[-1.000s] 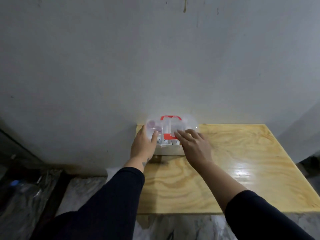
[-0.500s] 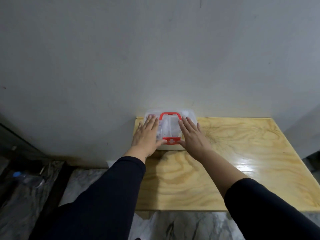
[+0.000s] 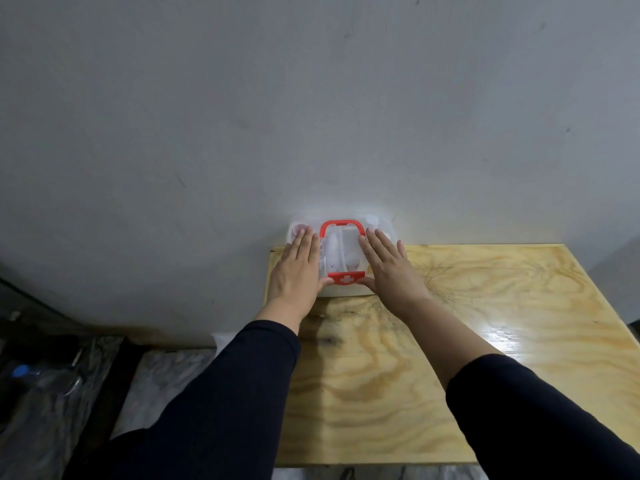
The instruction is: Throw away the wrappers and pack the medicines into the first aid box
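The first aid box (image 3: 343, 252) is a clear plastic case with a red handle and a red latch bearing a white cross. It sits closed at the far left corner of the wooden table (image 3: 450, 341), against the wall. My left hand (image 3: 298, 268) lies flat on the left half of the lid, fingers spread. My right hand (image 3: 388, 268) lies flat on the right half, thumb beside the latch. Pale medicine items show dimly through the lid. No wrappers are in view.
A grey wall (image 3: 311, 116) rises right behind the box. Left of the table the floor drops away, with a plastic bottle with a blue cap (image 3: 20, 370) lying on clear plastic sheeting. Marble-patterned floor shows below the table's near edge.
The lid went from raised to pressed down on the box. Both hands moved from the box's front onto the top of the lid and now lie flat there.
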The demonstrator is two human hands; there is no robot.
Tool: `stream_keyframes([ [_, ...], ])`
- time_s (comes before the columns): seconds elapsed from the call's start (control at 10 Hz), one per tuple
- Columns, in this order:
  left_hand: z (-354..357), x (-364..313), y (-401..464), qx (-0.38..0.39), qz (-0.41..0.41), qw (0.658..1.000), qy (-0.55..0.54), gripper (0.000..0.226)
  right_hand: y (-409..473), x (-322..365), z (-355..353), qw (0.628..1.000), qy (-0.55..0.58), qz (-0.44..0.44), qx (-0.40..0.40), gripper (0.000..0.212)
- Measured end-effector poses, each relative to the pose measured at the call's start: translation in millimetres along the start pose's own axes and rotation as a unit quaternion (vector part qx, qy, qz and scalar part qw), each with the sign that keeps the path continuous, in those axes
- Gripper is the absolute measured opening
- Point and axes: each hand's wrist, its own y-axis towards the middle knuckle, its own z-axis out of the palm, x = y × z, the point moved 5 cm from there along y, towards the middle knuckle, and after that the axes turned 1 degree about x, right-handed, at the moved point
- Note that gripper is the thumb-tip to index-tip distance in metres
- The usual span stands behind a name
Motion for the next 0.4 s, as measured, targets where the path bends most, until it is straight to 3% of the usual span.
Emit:
stream_keyframes([
  [0.2,-5.4,2.3,0.1,0.010,0.012,1.000,-0.012,0.084,-1.5,1.3,-9.2,1.000,0.012,-0.005,0.022,0.078],
  [0.3,-13.8,12.8,-3.1,0.010,0.030,0.997,-0.070,0.079,-5.8,-1.6,-35.3,1.000,0.017,-0.018,-0.014,0.075],
  [0.4,-1.4,23.4,-50.3,-0.115,0.044,0.982,-0.144,0.063,-30.3,-8.6,-87.6,0.992,0.089,-0.022,-0.087,0.055],
])
